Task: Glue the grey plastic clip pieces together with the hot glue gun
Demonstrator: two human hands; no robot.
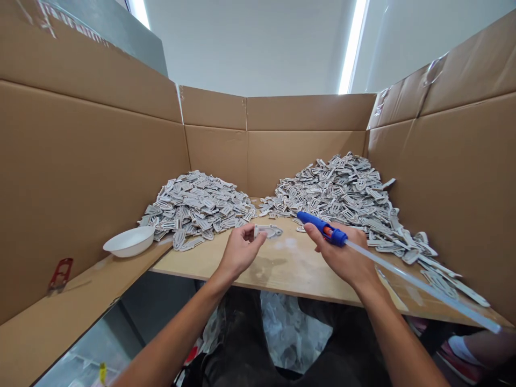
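My left hand (pixel 241 248) pinches a small grey-white plastic piece (pixel 267 231) between thumb and fingers, above the middle of the wooden table (pixel 237 271). The piece is flat, with a slot and a rounded, pointed end facing right. In my right hand (pixel 342 252) is a slim blue glue gun (pixel 316 221), its tip toward the upper left. An orange-red part shows in its side. A long translucent glue stick (pixel 419 284) runs out of its back toward the lower right. The tip is apart from the piece.
Heaps of similar pieces lie at the left (pixel 201 201) and right (pixel 342 188). A white bowl (pixel 129 242) stands on the left ledge, near a red metal-ended object (pixel 61 274). Cardboard walls (pixel 306 148) surround the table. Another person's shoe (pixel 457 357) shows below right.
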